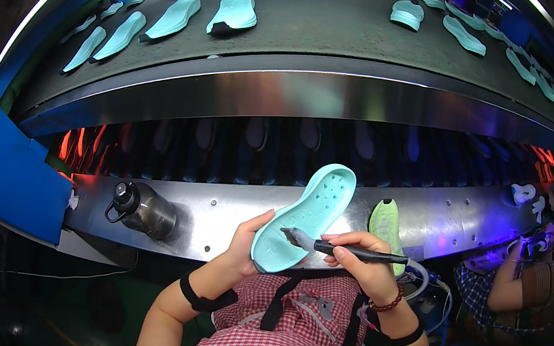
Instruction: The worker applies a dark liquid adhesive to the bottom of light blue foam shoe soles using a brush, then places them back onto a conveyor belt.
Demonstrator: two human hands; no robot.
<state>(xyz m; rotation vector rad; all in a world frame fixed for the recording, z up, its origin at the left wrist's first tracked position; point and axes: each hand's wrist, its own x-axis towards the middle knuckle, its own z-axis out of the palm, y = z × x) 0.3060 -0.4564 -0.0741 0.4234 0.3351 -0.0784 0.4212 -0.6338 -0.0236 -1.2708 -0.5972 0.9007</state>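
Note:
A light turquoise shoe sole [327, 194], hollowed and with small holes toward its far end, is tilted up in front of my body. My left hand [245, 242] grips it by the near left edge. My right hand [372, 268] is closed on a black-handled brush [359, 253]. The brush's bristle end lies over the inside of the sole, seemingly touching it. Just beyond my right hand, a light green sole [385, 224] with a dark tip rests on the metal ledge [210, 224].
A dark metal bottle [151, 213] lies or leans on the ledge at left. Beyond runs an upper belt [310, 21] carrying several turquoise soles [237, 9]. Under it, more soles pass a red-lit opening [254, 136]. At right are a hose [422, 270] and another person's arm [509, 285].

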